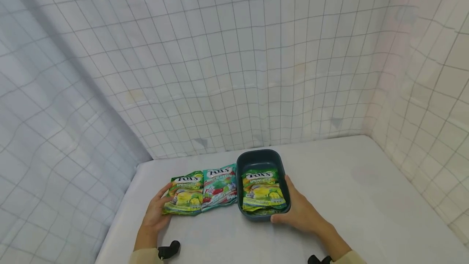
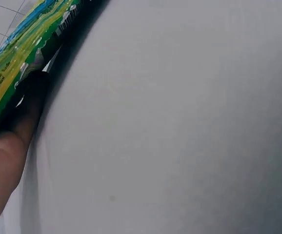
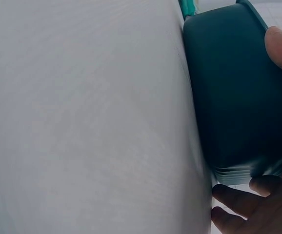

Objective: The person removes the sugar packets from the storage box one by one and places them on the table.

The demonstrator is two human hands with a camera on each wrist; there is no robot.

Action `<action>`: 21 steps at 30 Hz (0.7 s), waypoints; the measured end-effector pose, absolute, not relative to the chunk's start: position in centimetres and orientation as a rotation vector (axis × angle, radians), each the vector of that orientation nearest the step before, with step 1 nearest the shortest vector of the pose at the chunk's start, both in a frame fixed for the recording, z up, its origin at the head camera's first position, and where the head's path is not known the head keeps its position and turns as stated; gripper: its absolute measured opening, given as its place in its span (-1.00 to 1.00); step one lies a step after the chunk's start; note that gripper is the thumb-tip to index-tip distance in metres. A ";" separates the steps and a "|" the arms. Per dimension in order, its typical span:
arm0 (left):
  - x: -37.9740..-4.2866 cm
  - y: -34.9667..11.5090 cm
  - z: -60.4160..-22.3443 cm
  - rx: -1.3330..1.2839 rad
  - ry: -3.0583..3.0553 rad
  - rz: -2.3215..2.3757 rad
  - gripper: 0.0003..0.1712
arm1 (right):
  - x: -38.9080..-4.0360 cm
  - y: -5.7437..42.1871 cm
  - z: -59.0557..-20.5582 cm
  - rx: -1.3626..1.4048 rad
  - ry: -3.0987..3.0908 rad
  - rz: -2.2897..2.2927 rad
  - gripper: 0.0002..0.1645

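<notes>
On the left, a green and yellow Fox's Spring Tea candy bag point(image 1: 188, 197) lies face up, and my left hand point(image 1: 155, 212) grips its left side. In the left wrist view the thumb point(image 2: 31, 109) reaches under the bag's edge. A teal Fox's Mint Blossom candy bag point(image 1: 219, 188) lies between that bag and a dark teal plastic container point(image 1: 258, 156). Inside the container another Spring Tea bag point(image 1: 263, 190) faces up, with more green wrapper beneath it. My right hand point(image 1: 302, 214) holds the container's near right corner, thumb point(image 3: 281, 48) at the rim in the right wrist view.
A white table surface point(image 1: 344, 182) lies under everything. White grid-patterned cloth point(image 1: 234, 60) hangs behind the table and along both sides. A black strap piece point(image 1: 169, 250) sits at my left wrist, another point(image 1: 319, 260) at my right.
</notes>
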State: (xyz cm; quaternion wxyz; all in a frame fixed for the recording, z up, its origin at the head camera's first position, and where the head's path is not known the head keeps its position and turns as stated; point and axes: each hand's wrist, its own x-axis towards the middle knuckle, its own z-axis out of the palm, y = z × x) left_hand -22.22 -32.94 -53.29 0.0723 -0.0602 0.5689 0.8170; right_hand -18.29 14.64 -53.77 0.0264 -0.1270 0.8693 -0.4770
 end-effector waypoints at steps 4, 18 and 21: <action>-22.0 -33.4 -53.1 -0.185 1.776 2.372 -0.17 | -18.3 14.6 -53.9 -0.371 2.689 -1.467 0.72; -21.3 -33.3 -51.7 -0.212 2.227 2.046 -0.11 | -18.2 14.4 -54.1 -0.332 2.712 -1.423 0.73; -21.3 -32.8 -51.2 -0.209 2.281 1.991 -0.10 | -18.2 14.5 -54.0 -0.327 2.719 -1.403 0.74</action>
